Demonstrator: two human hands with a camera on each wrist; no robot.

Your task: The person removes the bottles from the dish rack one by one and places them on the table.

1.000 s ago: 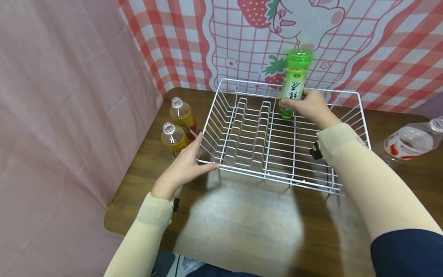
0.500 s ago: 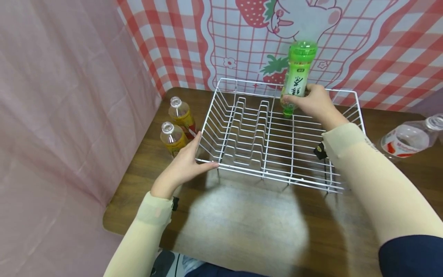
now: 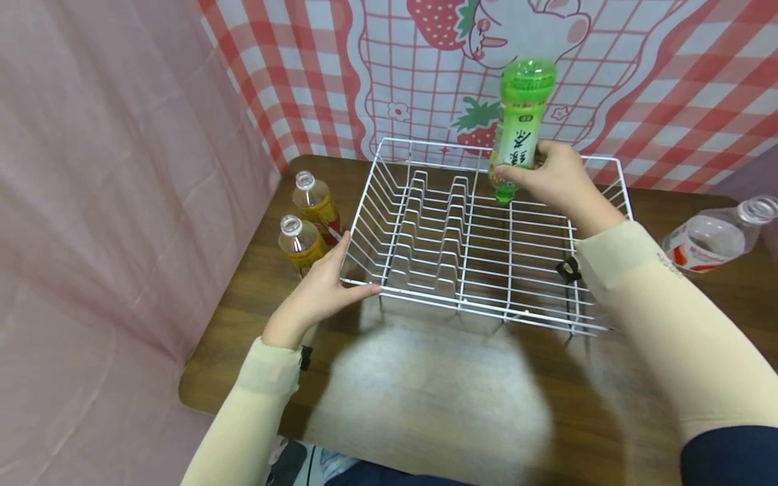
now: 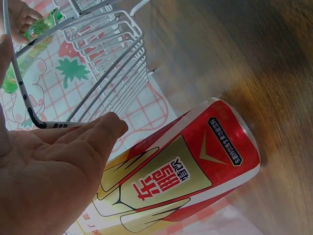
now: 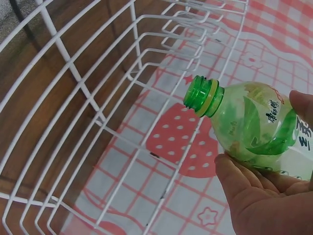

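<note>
In the head view my right hand (image 3: 562, 179) grips a green plastic tea bottle (image 3: 521, 125), held upside down over the rear part of a white wire dish rack (image 3: 486, 307). The right wrist view shows the bottle's uncapped threaded neck (image 5: 203, 95) apart from the wires, with thumb and fingers around its body. My left hand (image 3: 322, 287) rests on the rack's front left corner, thumb along the front rail and fingers straight along the left side. Right beside that hand, a red and gold labelled drink bottle (image 4: 166, 181) stands in the left wrist view.
Two uncapped bottles with yellow and red labels (image 3: 317, 206) (image 3: 302, 246) stand left of the rack on the wooden table (image 3: 425, 385). A clear bottle (image 3: 714, 236) with a red and white label is at the right. A checked strawberry cloth (image 3: 419, 74) hangs behind; a pink curtain (image 3: 121, 202) borders the left.
My right hand has lifted the green bottle a little, its base now higher in the head view. My left hand stays at the rack's corner. The head view has shifted slightly.
</note>
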